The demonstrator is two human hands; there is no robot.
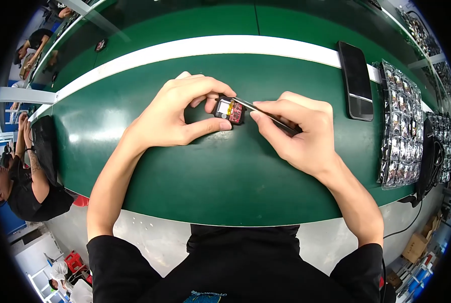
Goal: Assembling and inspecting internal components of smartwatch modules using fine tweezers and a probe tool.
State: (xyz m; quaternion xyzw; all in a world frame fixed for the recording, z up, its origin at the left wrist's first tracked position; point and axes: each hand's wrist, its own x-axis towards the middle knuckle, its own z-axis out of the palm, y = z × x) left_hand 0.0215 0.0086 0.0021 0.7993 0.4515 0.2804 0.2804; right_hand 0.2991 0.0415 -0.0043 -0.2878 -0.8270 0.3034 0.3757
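Between the thumb and fingers of my left hand (180,108) is a small black-cased electronic module (229,111). Its open face shows a red circuit board, a pale silver block and a strip of yellow tape. My right hand (301,126) grips slim dark tweezers (276,121) like a pen. The tweezers' tip reaches the upper edge of the module, near my left index fingertip. Whether the tip pinches anything there is too small to tell. Both hands are just above the green tabletop (225,182).
A black smartphone (356,81) lies at the back right. Beside it, a clear blister tray (401,126) holds several small parts, with a black cable (432,156) further right. A white bar (200,45) crosses the table's back. Co-workers sit at the left, one in a black shirt (33,197).
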